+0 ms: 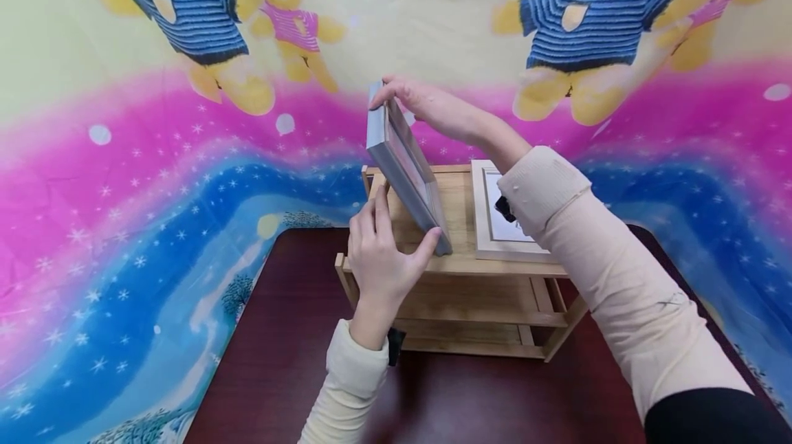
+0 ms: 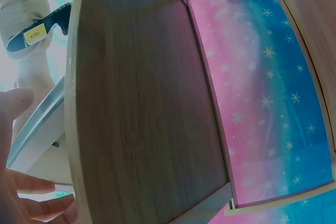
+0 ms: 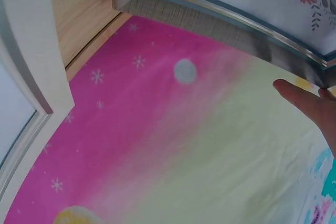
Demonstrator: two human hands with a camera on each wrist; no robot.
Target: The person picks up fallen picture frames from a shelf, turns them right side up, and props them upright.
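A grey picture frame (image 1: 405,186) stands tilted on the top board of a small wooden rack, its lower end near the front edge. My right hand (image 1: 436,111) holds its upper end, fingers bent over the top edge. In the right wrist view, a printed floral picture shows inside the frame (image 3: 220,34), with the right thumb beside its border. My left hand (image 1: 383,251) is at the lower end, its thumb touching the frame and its other fingers extended upward. Left fingers (image 2: 31,182) also appear below the frame (image 2: 39,119) in the left wrist view.
A white picture frame (image 1: 481,210) lies on the right of the wooden rack (image 1: 458,190), partly hidden by the right sleeve. Lower shelves (image 1: 470,300) sit beneath. The rack stands on a dark red table (image 1: 278,334), before a patterned cloth backdrop (image 1: 185,224).
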